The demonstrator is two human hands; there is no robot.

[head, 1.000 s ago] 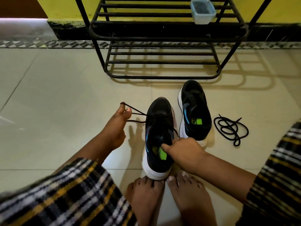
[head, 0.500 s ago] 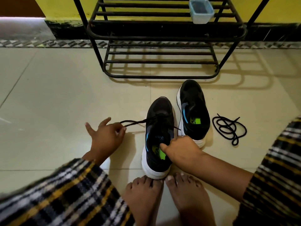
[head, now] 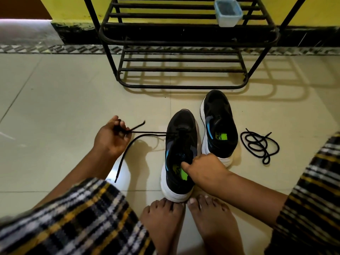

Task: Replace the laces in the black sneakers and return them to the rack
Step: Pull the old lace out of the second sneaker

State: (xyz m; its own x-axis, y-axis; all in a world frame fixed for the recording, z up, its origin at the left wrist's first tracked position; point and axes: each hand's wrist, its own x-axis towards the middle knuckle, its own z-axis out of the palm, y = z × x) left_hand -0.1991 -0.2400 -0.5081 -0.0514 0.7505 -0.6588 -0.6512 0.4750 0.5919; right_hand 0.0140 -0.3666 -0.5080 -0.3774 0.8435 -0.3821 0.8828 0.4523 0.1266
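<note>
moved: left hand (head: 110,138) pulled further left, lace (head: 147,133) now taut, one end dropped to floor
left hand: fingers curled round lace
right hand (head: 204,168): gripping near sneaker (head: 181,144) collar
meaning: looks like early lacing; other sneaker (head: 219,124) bare

Left hand (head: 110,138): forearm extended forward-left, fingers curled, pinching a lace (head: 147,133). Right hand (head: 204,167): forearm angled in from the right, fingers curled over the collar of the near sneaker (head: 181,144), thumb inside. Bare feet (head: 189,223): together, toes forward.

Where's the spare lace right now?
In the head view, the loose lace lies coiled on the floor tiles, right of the far sneaker, untouched by either hand.
</note>
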